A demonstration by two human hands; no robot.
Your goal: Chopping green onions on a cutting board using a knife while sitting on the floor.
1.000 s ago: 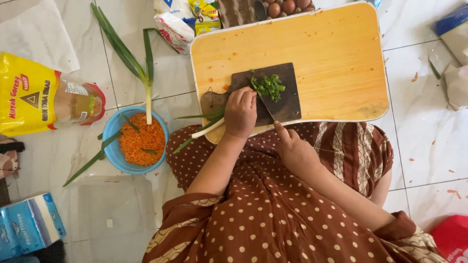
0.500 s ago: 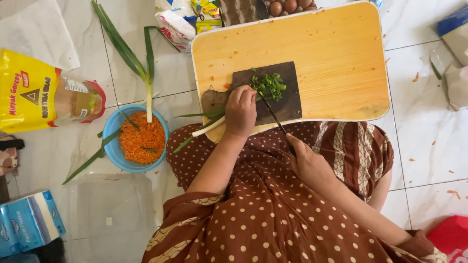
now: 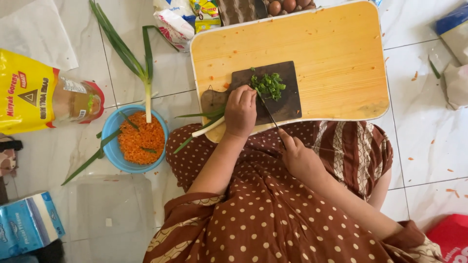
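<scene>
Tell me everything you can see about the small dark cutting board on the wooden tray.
The dark cutting board is a small, flat, dark brown rectangle that looks like worn wood, with a short handle toward the left. It lies flat near the front edge of the light wooden tray. A pile of chopped green leek sits on it. The left hand presses a leek stalk down on it, and the knife in the right hand lies across it.
</scene>
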